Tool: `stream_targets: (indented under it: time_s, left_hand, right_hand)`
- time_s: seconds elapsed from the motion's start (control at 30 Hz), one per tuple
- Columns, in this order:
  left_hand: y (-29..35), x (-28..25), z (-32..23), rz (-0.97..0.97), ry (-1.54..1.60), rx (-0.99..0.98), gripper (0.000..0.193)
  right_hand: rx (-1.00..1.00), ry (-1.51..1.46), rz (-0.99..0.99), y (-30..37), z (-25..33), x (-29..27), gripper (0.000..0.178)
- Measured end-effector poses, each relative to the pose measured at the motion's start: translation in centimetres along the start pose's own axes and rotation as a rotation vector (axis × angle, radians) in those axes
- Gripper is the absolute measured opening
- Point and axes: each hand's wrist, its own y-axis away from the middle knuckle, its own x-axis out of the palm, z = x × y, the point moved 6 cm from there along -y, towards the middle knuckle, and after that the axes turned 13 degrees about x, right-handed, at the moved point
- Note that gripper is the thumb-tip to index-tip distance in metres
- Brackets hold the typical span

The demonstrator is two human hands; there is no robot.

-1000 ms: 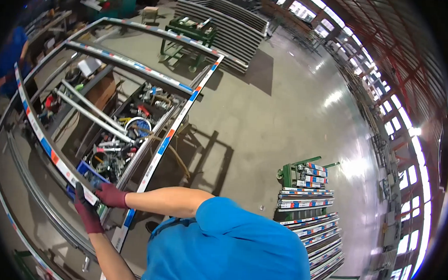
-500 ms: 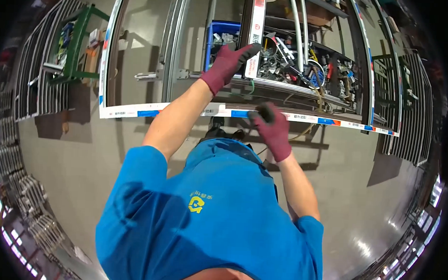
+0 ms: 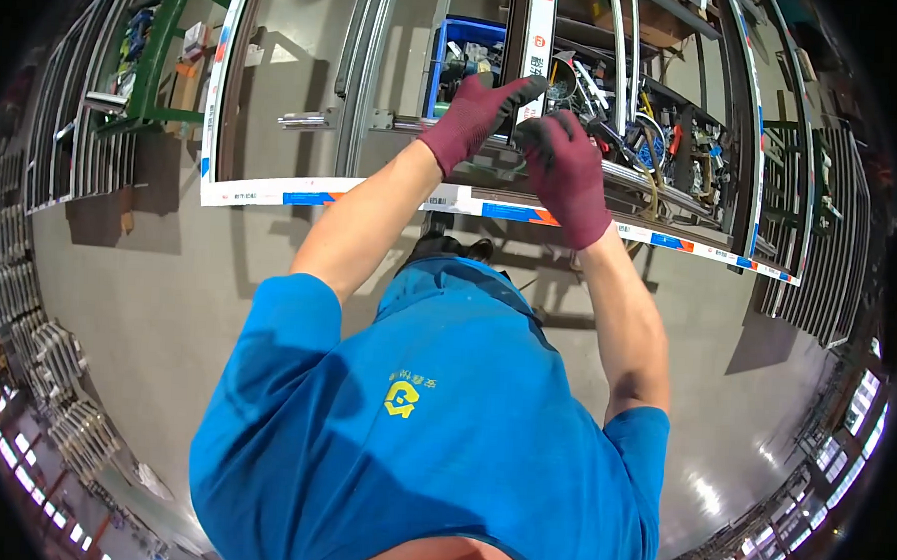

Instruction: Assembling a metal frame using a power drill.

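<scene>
Bar [image 3: 538,44] under left hand [image 3: 476,119], right hand [image 3: 570,175] half-curled

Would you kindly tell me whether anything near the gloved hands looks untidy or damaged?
No damage stands out. The metal parts right of the white bar look untidy, lying jumbled together instead of sorted.

Blue short-sleeved shirt [image 3: 503,413], lower centre; yellow emblem [image 3: 400,399] mid-chest, small lettering [image 3: 419,381] at its upper right. Upper centre: left glove [image 3: 472,121] and right glove [image 3: 570,173], both maroon, dark grey toward fingertips [image 3: 527,88]. Dark shoes [image 3: 437,245] above shirt hem.
</scene>
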Motion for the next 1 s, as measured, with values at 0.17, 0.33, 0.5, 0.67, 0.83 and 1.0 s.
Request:
stream_targets:
  time_s: [0.17, 0.33, 0.5, 0.67, 0.83, 1.0]
  left_hand:
    - [-0.5, -0.6, 1.1, -0.004, -0.093, 0.051, 0.069]
    - [-0.6, -1.4, 3.6, -0.008, -0.028, 0.020, 0.071]
    - [1.4, -0.4, 2.3, 0.047, 0.175, -0.004, 0.064]
    - [1.6, -1.7, 5.2, 0.038, 0.060, -0.060, 0.056]
    - [0.3, -4.9, 11.1, 0.074, -0.044, -0.093, 0.058]
    - [0.8, -6.1, 13.5, 0.195, -0.207, -0.220, 0.063]
  right_hand:
    - [-0.037, 0.072, -0.237, -2.9, -4.7, 0.5, 0.012]
    - [0.628, -0.402, -0.329, -2.4, -11.5, 0.4, 0.030]
    - [0.329, -0.210, -0.086, 4.0, -4.9, 3.5, 0.012]
    - [0.274, -0.082, -0.098, 9.0, -3.8, 3.9, 0.007]
    - [0.454, -0.089, -0.033, 18.8, -9.3, 4.8, 0.010]
    - [0.836, -0.113, 0.033, 29.2, -14.4, 6.3, 0.016]
